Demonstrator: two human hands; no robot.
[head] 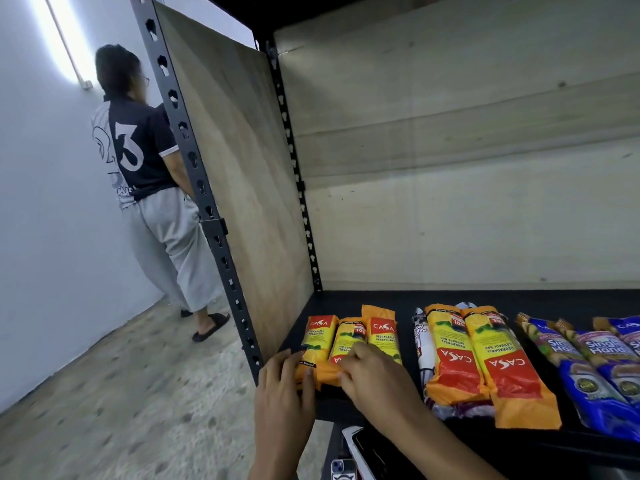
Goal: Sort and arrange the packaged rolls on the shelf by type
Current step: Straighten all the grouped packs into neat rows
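The black shelf with its wooden back panel fills my view. To the left, a person stands facing the wall. Blue packaged rolls lie at the shelf's right, two long yellow-and-orange rolls and a white roll sit mid-shelf, and three yellow rolls lie side by side at the left front. My left hand and right hand both pinch the near orange ends of those three.
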